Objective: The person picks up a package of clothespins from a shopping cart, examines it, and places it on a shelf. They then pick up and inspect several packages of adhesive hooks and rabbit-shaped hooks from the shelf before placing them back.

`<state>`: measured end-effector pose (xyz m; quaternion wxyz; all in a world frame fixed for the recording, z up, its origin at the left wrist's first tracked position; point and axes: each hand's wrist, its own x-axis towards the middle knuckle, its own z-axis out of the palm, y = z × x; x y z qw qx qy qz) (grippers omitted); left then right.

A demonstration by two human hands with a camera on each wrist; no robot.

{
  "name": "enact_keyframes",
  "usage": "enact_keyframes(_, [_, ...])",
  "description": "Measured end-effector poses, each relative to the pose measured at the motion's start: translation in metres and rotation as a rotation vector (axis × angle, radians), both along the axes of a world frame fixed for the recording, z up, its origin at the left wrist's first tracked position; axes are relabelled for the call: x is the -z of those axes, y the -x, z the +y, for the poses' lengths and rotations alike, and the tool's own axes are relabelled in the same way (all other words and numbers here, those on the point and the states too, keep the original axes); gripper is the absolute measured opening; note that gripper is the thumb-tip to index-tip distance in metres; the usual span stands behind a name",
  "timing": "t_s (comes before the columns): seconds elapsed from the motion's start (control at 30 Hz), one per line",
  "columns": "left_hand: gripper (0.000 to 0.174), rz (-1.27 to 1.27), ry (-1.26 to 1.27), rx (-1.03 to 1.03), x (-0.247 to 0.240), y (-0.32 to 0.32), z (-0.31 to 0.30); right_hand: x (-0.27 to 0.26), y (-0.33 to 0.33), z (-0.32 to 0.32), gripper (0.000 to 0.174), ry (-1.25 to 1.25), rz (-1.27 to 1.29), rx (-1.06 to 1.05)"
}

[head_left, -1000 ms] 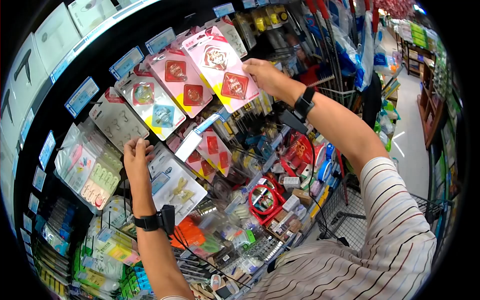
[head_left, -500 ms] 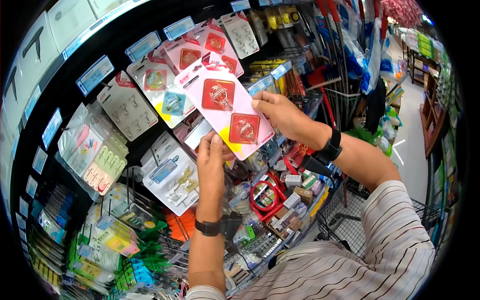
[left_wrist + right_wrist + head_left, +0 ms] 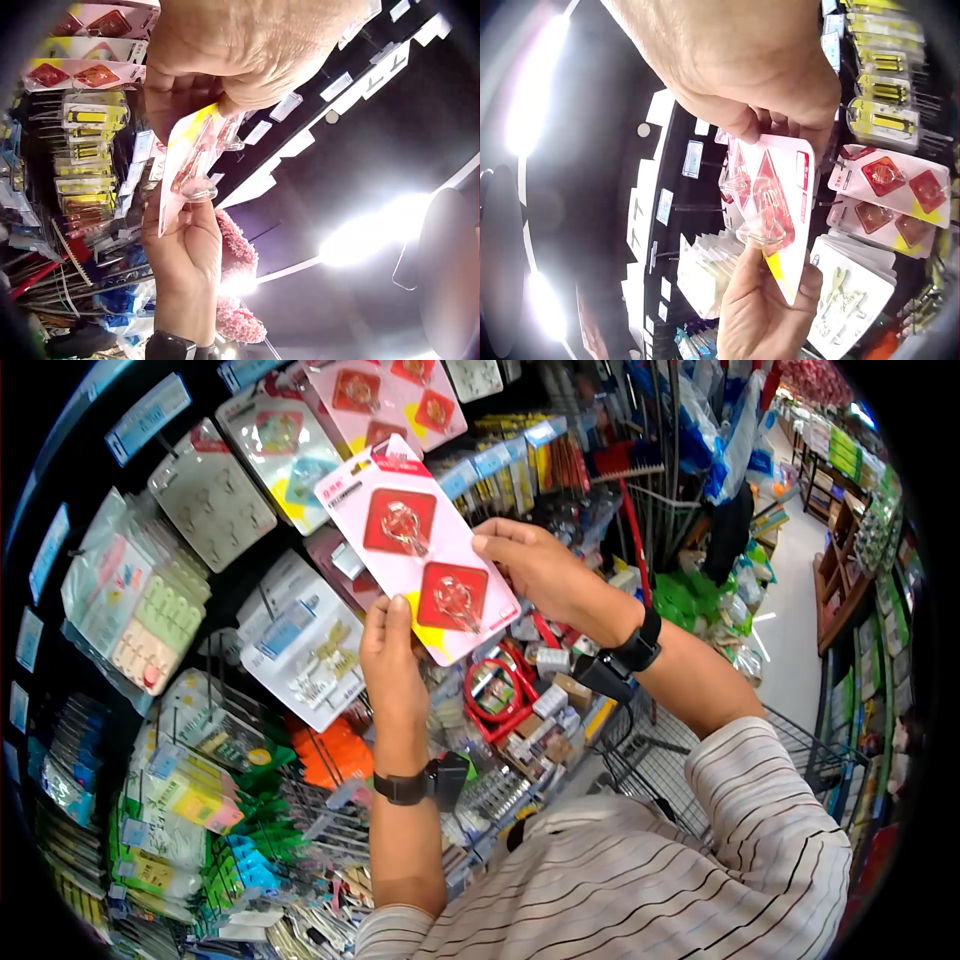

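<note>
A pink card bearing two red squares with clear hooks (image 3: 427,554) is held tilted in front of a store rack. The left hand (image 3: 393,655) has its grip pinched on the lower left edge, thumb on the front; the right hand (image 3: 540,565) pinches the right edge. Similar pink cards (image 3: 390,402) hang just behind and above. Left of the left hand hangs a white card (image 3: 300,648), then a pack of pale clips (image 3: 165,615). A wire cart (image 3: 640,760) stands at lower right.

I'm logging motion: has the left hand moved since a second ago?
Yes: in the head view, the left hand moved rightward, away from the hanging silver-hook pack, to the pink hook card.
</note>
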<state>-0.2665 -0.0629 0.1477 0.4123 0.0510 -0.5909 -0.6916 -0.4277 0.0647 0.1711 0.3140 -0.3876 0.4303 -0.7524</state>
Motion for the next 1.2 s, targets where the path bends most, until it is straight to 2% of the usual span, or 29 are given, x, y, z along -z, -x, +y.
enact_keyframes(0.33, [0.020, 0.050, -0.085, 0.050, 0.019, -0.020, -0.003, 0.017, -0.028, 0.003, 0.023, -0.027, -0.020, -0.001])
enact_keyframes(1.2, [0.018, 0.073, -0.136, 0.091, 0.032, -0.044, -0.004, 0.029, -0.061, 0.012, 0.020, -0.002, -0.017, 0.044])
